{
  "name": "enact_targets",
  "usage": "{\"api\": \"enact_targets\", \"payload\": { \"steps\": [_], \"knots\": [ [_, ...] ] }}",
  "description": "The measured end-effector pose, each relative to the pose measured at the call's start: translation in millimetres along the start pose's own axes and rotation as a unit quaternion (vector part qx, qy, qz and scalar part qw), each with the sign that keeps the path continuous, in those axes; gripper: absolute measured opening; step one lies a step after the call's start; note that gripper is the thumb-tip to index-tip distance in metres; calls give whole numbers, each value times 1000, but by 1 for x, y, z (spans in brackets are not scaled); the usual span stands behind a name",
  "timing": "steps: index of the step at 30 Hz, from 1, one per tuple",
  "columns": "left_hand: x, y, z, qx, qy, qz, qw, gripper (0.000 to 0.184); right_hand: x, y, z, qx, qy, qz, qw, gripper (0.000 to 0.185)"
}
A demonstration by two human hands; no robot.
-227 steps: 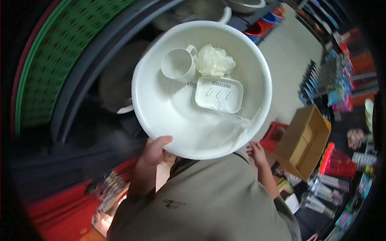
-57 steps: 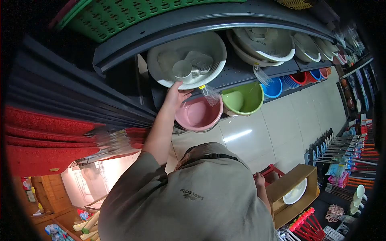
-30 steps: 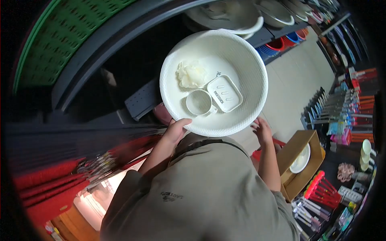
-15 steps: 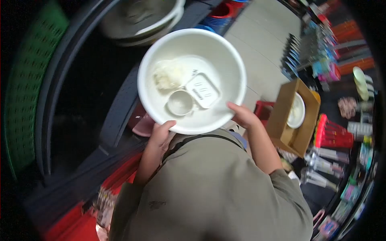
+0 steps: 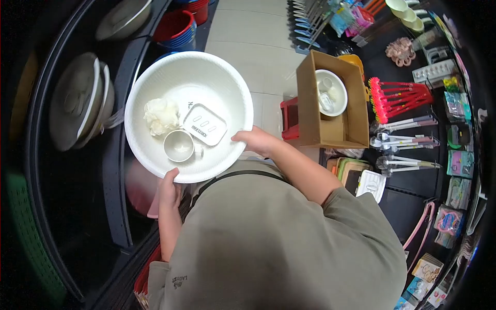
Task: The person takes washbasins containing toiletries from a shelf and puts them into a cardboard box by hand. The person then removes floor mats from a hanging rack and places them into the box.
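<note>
A large white plastic basin (image 5: 227, 77) is held out in front of my body. My left hand (image 5: 169, 190) grips its near rim, thumb over the edge and fingers underneath. My right hand (image 5: 257, 141) clasps the rim at the right side the same way. Inside the basin lie a crumpled white bath puff (image 5: 161, 117), a white mug (image 5: 179, 146) with its handle to the right, and a white soap dish (image 5: 205, 125) with slots and dark lettering. The undersides of the fingers are hidden by the basin.
A cardboard box (image 5: 307, 98) holding a smaller white basin (image 5: 338, 89) sits on a red stool (image 5: 290, 119) to the right. Dark shelves (image 5: 121, 170) with large basins (image 5: 77, 103) flank the left. Red brushes (image 5: 403, 101) and packaged goods hang at right; red buckets (image 5: 173, 26) stand ahead.
The view has turned, and the basin now appears farther left and slightly lower. Both hands keep hold of its rim, and the cardboard box shows more fully.
</note>
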State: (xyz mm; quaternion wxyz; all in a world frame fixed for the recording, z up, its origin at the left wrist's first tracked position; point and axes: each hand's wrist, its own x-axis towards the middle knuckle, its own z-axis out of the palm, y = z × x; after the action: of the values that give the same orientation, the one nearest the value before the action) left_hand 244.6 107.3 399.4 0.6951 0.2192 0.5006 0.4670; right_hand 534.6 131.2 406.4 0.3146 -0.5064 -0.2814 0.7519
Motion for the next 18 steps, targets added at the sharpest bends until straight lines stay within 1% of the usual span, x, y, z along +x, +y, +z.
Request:
{"api": "enact_targets", "payload": {
  "steps": [2,4,6,7,8,9,11,12,13,14,15,16,18],
  "knots": [
    [4,-9,30,-1,-6,-7,1000,54,-10,1,-26,58,4,-14,998,50],
    [17,-16,58,0,-14,-17,1000,53,-22,-7,-51,85,27,-15,996,50],
    [36,-29,79,-33,-113,-35,992,61,-28,-7,-81,108,50,-14,993,50],
    [43,-36,92,-30,-119,-39,992,61,-30,-3,-99,148,54,-24,987,49],
    [51,-40,108,-6,-154,-43,987,63,-32,1,-117,188,59,-36,980,49],
    [57,-44,123,19,-187,-46,981,65,-37,4,-133,193,64,-39,978,49],
    [67,-52,153,46,-214,-62,974,66,-51,7,-165,312,83,-59,945,48],
    [60,-57,169,67,-231,-73,968,67,-65,12,-181,316,82,-61,943,48],
    [64,-62,186,83,-215,-83,970,68,-71,13,-198,344,90,-89,931,47],
    [69,-67,199,87,-219,-85,968,68,-79,16,-216,370,97,-116,917,46],
    [76,-74,208,125,-211,-90,965,68,-89,21,-240,357,93,-98,924,44],
    [83,-81,218,162,-203,-94,961,68,-93,26,-259,360,97,-101,923,44],
    [94,-94,238,165,-198,-102,961,69,-99,35,-295,427,182,-159,871,43]
  ]
}}
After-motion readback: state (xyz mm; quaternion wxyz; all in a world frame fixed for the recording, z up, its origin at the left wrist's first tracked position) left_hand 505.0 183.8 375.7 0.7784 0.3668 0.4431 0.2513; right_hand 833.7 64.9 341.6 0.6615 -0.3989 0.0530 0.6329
